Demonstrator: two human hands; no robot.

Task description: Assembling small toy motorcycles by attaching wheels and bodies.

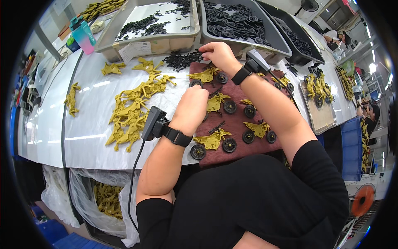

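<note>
My left hand (192, 107) is closed, its fingertips at a black toy wheel (196, 83) beside a yellow toy motorbike body (205, 75); what it grips is mostly hidden. Farther up, my right hand (219, 54) has its fingers pinched at the edge of a heap of small black parts (182, 60). I cannot make out what is in that pinch. On a dark red cloth (248, 151) lie several yellow bodies, such as one near the front (212, 141), each with black wheels (229, 145) and a thin black part (217, 127).
A pile of yellow bodies (132, 112) lies left of the cloth. Behind stand grey bins, one with small black parts (151, 41), another with black wheels (236, 20). A tray (322, 118) with yellow pieces is at right, a bottle (82, 35) at far left. Cables hang from both wrist devices.
</note>
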